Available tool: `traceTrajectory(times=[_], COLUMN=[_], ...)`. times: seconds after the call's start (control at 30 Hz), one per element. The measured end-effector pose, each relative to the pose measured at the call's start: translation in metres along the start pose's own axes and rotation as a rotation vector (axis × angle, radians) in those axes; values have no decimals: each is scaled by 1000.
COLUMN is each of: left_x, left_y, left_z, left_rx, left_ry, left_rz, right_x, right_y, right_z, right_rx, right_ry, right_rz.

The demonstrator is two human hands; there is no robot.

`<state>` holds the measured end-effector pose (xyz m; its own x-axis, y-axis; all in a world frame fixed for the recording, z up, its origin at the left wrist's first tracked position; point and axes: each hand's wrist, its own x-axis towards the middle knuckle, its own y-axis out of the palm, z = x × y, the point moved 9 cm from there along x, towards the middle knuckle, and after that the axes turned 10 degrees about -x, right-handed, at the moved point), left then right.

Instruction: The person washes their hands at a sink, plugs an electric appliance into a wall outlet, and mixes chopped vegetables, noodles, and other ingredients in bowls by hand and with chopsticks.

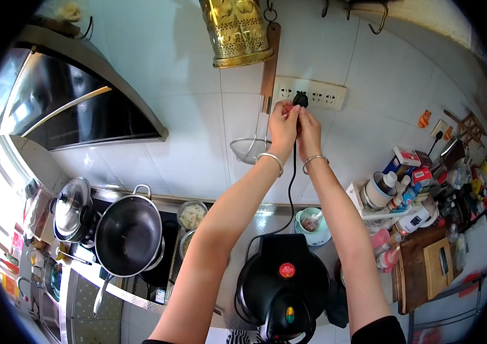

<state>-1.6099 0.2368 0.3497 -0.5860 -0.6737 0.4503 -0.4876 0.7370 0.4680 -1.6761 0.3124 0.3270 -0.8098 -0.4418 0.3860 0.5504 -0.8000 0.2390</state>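
Both arms reach up to the wall. My left hand (283, 125) and my right hand (309, 127) are closed together around a black power plug (300, 99), fingertips pinching its lower part. The plug is at the white socket panel (326, 96); how far its prongs sit in the holes is hidden. From the plug a black cord (293, 184) hangs between my forearms and runs to a round black electric griddle (306, 275), lid down, on the counter below. A metal bangle circles each wrist.
A wire strainer (249, 150) hangs left of my hands, under a brass-coloured utensil holder (236, 34). On the stove at left stand a wok (129, 235) and a lidded pot (73, 209). A green bowl (309, 221) sits behind the griddle; bottles and boxes crowd a shelf (381, 213) at right.
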Motion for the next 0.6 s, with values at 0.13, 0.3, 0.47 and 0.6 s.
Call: traceTrajectory(times=[0.13,0.3,0.47,0.6], left_x=[3,-3,-4,-4], left_y=[1,0,1,4], left_z=[-1,-1,-4,-5], left_rx=[53,108,198,209], left_ry=[64,77,136,121], left_rz=[30,16,-20,-10], right_x=[-3,-6,-2,-3], right_y=[0,6,2,-1], right_z=[-6,-10,-10,-8], right_rx=[103,223,236,210], right_ry=[27,47,29,43], right_rz=[-24,77,86,57])
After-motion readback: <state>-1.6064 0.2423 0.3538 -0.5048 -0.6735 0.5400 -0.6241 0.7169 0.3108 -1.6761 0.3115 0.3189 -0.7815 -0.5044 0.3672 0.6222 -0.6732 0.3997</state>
